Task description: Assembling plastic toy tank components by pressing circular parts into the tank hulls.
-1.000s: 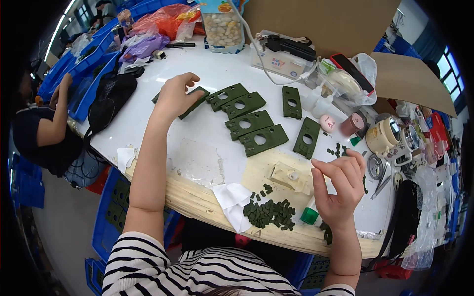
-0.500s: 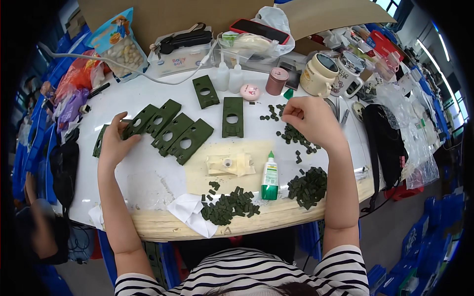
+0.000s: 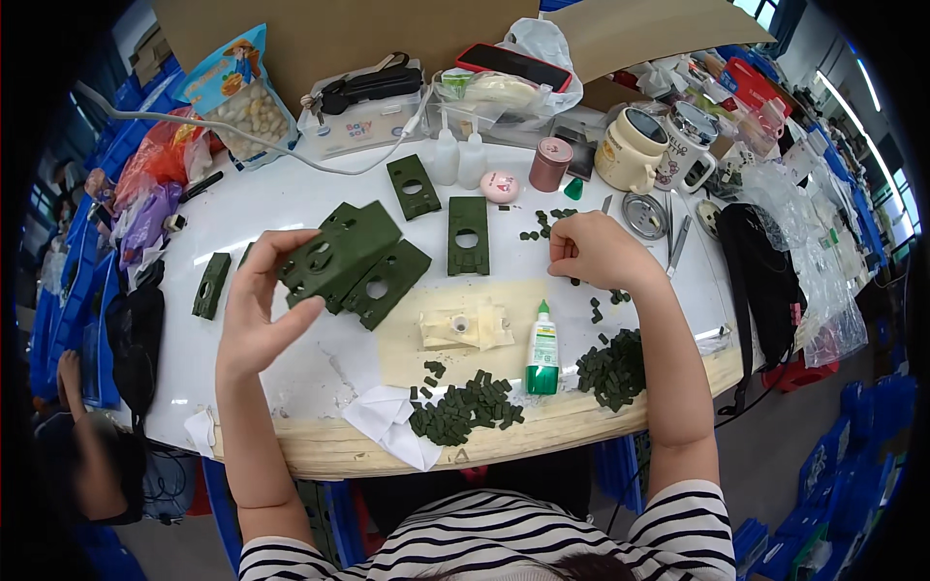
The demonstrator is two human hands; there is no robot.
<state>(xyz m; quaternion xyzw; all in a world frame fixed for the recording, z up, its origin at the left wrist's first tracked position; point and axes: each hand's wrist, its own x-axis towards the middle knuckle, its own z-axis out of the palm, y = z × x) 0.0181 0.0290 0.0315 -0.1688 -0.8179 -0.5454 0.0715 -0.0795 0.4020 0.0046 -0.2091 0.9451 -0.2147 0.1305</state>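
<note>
My left hand (image 3: 254, 320) grips one green tank hull (image 3: 339, 254) lifted off the surface (image 3: 291, 194), my right hand (image 3: 596, 254) seems closed on small green pieces (image 3: 542, 225), several hulls remaining.

Olive-green plate (image 3: 339, 254), black-and-white striped shirt (image 3: 504, 542)

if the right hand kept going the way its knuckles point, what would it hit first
The right hand, curled on the table, points toward the far left. First in that line are probably the small dark green pieces just beyond its fingers, then the green plate with a hole; depth is hard to judge.
</note>
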